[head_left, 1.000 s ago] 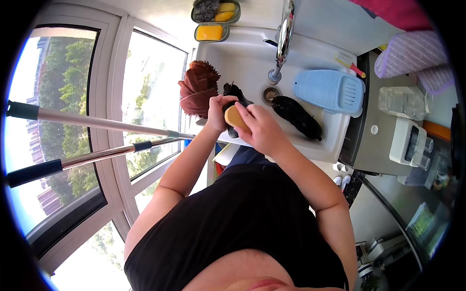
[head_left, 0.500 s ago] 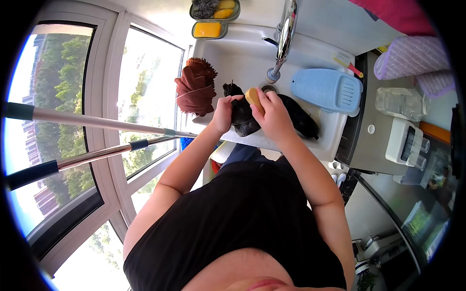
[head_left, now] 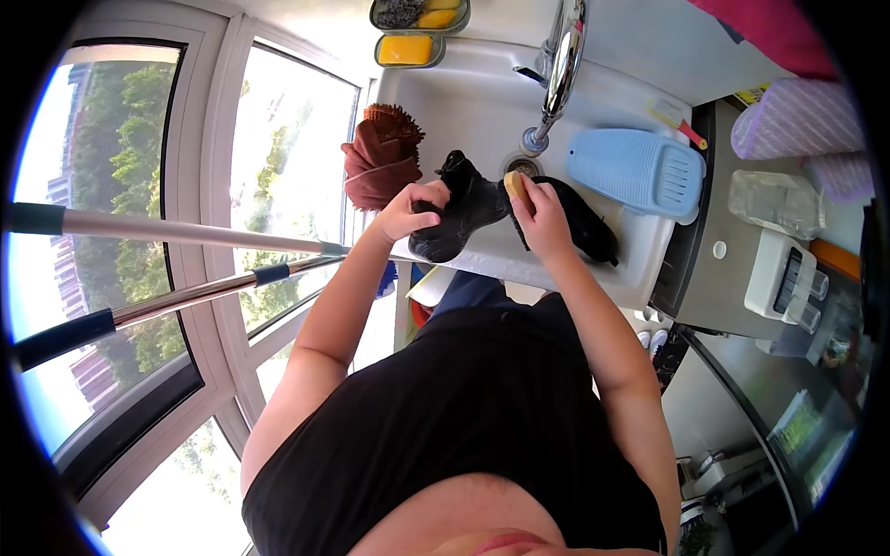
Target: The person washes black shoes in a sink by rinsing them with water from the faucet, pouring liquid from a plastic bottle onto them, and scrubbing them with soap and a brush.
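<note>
A black shoe [head_left: 468, 206], boot-like in outline, is held over the front part of the white sink [head_left: 473, 74]. My left hand [head_left: 413, 211] is closed around its left side. In my right hand [head_left: 545, 222] is a small tan, wooden-looking brush [head_left: 516, 188], gripped by its back near the right end of the shoe. Its underside is hidden, and I cannot tell whether it presses on the shoe. A second black shoe [head_left: 586, 227] lies in the sink just right of my right hand.
A chrome faucet [head_left: 561, 83] rises behind the drain. A blue washboard [head_left: 635, 171] and a red-handled brush [head_left: 681, 125] are at the right. Brown cloth [head_left: 382, 157] sits on the left rim. Yellow soap [head_left: 406, 49] rests behind. Two poles [head_left: 204, 232] cross from the left.
My left hand has moved left and the shoe has turned, so more of its length shows between my hands. My right hand with the brush has shifted slightly right. The view has moved a little.
</note>
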Motion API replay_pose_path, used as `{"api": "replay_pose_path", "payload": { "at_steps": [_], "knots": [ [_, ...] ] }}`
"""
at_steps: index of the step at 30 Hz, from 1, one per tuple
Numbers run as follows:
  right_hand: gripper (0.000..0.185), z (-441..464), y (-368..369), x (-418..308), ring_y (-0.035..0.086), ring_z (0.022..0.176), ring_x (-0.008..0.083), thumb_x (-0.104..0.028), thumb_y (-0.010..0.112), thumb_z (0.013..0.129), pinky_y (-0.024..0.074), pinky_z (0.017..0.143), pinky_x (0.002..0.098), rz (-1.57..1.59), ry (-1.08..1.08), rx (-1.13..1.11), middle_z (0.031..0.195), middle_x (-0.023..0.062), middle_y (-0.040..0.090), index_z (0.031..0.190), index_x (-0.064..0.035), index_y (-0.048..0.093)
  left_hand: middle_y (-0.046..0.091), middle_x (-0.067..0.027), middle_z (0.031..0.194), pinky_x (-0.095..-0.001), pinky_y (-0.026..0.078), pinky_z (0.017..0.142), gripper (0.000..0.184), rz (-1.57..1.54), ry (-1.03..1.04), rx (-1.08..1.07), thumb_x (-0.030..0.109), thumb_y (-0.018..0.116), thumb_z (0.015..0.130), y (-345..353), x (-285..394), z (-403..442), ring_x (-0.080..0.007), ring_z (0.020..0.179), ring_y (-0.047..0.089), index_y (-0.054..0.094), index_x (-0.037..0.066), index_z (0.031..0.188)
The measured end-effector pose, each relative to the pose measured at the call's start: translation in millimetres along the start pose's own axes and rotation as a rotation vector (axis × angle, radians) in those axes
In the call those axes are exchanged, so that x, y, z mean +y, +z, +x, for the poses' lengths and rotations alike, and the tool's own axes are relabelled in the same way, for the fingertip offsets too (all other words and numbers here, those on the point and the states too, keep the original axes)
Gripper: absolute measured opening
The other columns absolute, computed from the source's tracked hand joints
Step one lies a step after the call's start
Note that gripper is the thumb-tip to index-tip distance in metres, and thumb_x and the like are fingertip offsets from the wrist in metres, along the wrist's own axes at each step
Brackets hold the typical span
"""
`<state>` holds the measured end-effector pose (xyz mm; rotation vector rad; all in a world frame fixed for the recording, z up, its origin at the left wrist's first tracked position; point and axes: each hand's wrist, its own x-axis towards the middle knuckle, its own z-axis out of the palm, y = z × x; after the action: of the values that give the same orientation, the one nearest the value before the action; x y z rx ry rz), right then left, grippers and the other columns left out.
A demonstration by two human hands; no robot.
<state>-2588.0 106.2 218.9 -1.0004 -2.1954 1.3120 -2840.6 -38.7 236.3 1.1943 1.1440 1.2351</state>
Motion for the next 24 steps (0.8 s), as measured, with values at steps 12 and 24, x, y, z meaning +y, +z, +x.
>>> {"api": "replay_pose_path", "payload": {
  "at_steps": [12, 24],
  "knots": [
    [0.046, -3.3, 15.3, 40.8, 0.062, 0.096, 0.0353, -0.027, 0.064, 0.098, 0.0519, 0.084, 0.0416, -0.025, 0.098, 0.014, 0.106, 0.0173, 0.06, 0.132, 0.0016, 0.057, 0.072, -0.0215, 0.09, -0.0437, 0.047, 0.107, 0.027, 0.828, -0.627, -0.139, 0.022, 0.063, 0.085, -19.6, 6.9, -4.8, -0.0356, 0.099, 0.069, 0.072, -0.001, 0.095],
    [0.046, -1.6, 33.2, 60.5, 0.062, 0.098, 0.0365, -0.03, 0.062, 0.099, 0.0516, 0.086, 0.0426, -0.001, 0.204, 0.01, 0.107, 0.0179, 0.061, 0.133, 0.0009, 0.057, 0.072, -0.0211, 0.085, -0.0497, 0.056, 0.072, 0.038, 1.301, -0.866, 0.081, 0.032, 0.062, 0.096, 27.8, -43.1, 39.1, -0.0391, 0.084, 0.072, 0.052, -0.001, 0.113]
  ]
}}
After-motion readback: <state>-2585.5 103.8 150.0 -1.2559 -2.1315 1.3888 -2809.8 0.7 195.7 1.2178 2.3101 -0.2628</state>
